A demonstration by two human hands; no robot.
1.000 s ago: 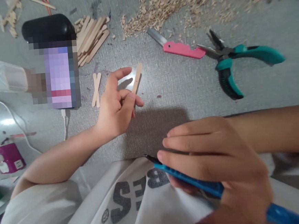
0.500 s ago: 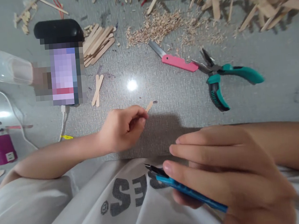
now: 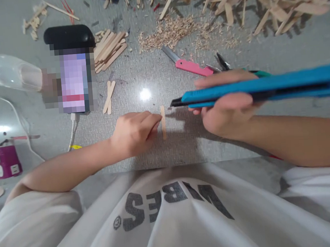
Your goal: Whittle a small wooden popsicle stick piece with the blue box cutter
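Head view: stick (image 3: pixel 163 121) lies lengthwise, away.

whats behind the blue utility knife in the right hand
Behind the blue utility knife, held in the right hand, only the nose and a strip of handle of the teal-handled pliers show. The rest is covered, as is the pink knife's right end.

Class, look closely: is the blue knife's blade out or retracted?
Out: a short dark tip projects from the blue knife in the right hand.
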